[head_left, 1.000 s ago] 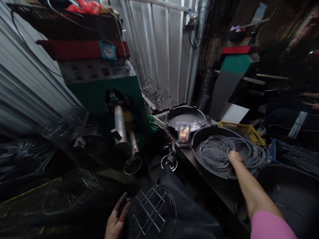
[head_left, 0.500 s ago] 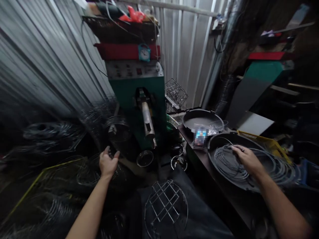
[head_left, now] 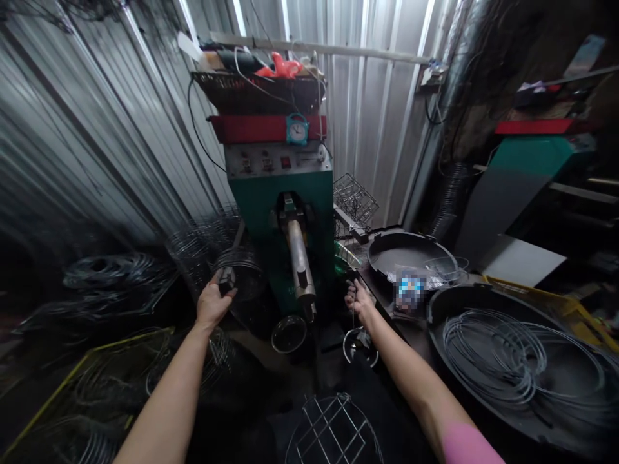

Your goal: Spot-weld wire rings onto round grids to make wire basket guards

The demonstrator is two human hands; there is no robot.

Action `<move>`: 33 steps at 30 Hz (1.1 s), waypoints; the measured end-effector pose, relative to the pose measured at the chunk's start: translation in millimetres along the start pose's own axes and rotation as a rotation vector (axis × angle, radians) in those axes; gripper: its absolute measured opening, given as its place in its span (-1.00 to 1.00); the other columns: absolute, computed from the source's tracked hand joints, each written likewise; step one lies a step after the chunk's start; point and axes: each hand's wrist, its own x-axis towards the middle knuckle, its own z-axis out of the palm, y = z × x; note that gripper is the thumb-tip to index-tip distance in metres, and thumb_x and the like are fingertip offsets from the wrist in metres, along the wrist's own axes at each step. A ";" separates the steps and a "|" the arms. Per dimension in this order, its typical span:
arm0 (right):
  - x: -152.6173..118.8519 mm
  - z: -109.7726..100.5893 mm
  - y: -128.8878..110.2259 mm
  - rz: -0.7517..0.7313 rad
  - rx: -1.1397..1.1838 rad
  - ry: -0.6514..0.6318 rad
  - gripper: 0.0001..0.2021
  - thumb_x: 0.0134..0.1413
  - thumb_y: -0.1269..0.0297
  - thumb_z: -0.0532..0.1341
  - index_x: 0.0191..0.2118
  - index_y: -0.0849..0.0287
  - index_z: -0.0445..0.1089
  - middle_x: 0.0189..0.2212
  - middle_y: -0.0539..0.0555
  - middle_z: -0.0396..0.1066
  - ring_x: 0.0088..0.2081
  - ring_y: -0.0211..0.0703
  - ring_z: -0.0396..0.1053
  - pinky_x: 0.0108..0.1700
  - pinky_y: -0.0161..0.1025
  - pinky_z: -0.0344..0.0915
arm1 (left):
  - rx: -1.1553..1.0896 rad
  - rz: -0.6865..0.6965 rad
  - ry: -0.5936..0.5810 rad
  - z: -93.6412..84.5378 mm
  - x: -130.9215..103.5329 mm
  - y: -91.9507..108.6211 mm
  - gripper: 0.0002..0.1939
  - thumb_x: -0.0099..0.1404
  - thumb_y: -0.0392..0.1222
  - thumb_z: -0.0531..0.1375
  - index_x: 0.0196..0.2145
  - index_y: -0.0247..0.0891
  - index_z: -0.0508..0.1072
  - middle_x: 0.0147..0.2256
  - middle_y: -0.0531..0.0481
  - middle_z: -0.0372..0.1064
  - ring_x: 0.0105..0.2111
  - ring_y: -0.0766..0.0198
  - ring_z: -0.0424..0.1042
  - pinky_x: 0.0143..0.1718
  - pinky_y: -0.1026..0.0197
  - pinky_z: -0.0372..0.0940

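My left hand (head_left: pixel 214 304) reaches out with thumb and fingers apart, close to a grey metal piece (head_left: pixel 226 279) in front of a stack of wire rings (head_left: pixel 238 261). Whether it touches that piece is hard to make out. My right hand (head_left: pixel 361 303) is closed on a thin wire ring (head_left: pixel 353 312), seen nearly edge-on, right of the machine's metal arm (head_left: pixel 300 261). Across my lap lies a round wire rack (head_left: pixel 331 428) with a crossed grid. More wire rings (head_left: pixel 498 354) lie loosely in a large dark pan (head_left: pixel 440 299) on the right.
A green machine (head_left: pixel 256 200) with a red top and a small blue clock (head_left: pixel 296 129) stands ahead. A second dark pan (head_left: pixel 409 248) sits beyond the large one. Wire bundles (head_left: pixel 104 274) and a yellow-edged crate (head_left: pixel 91 354) are at left. Behind is a corrugated metal wall (head_left: pixel 367 116).
My right hand has moved left from the large pan toward the machine with the wire ring. My left hand has come closer to the grey metal piece. The view has shifted slightly.
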 end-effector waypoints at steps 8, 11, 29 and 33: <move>40.7 35.2 1.6 0.004 0.086 0.181 -0.56 0.05 0.16 0.24 -0.58 0.15 -0.06 -0.80 -0.24 -0.08 -0.77 -0.51 -0.16 -0.75 -0.51 -0.13 | -0.031 -0.089 0.070 3.3 -18.3 1.1 -0.36 0.13 -0.05 0.14 0.14 -0.31 0.20 -0.10 -0.22 0.39 -0.09 -0.06 0.39 -0.05 0.01 0.26; 25.4 32.0 6.9 -0.042 0.101 0.219 -0.60 0.02 0.20 0.26 -0.57 0.15 -0.01 -0.79 -0.22 -0.01 -0.78 -0.51 -0.13 -0.75 -0.49 -0.15 | -0.057 -0.145 0.069 2.7 -21.7 1.1 -0.43 0.15 -0.04 0.12 0.11 -0.29 0.27 -0.18 -0.19 0.43 -0.14 -0.05 0.41 -0.09 0.00 0.28; -120.5 54.2 -112.1 -0.699 -0.557 -0.103 -0.68 -0.11 0.01 0.22 -0.32 0.15 0.27 -0.62 -0.12 0.27 -0.64 -0.38 0.18 -0.65 -0.44 0.11 | -0.064 -0.078 0.149 -13.0 -26.5 -12.3 -0.46 0.10 -0.19 0.11 0.07 -0.33 0.29 -0.16 -0.18 0.30 -0.20 0.07 0.40 -0.04 0.03 0.26; -140.6 85.5 -170.4 -0.686 -0.767 -0.371 -0.65 -0.16 -0.02 0.25 -0.36 0.17 0.29 -0.72 -0.13 0.19 -0.71 -0.39 0.10 -0.70 -0.43 -0.02 | 0.007 -0.005 0.148 -19.5 -12.1 -8.5 -0.46 0.11 -0.28 0.10 0.09 -0.33 0.27 -0.04 -0.23 0.26 -0.04 0.01 0.31 0.02 0.04 0.22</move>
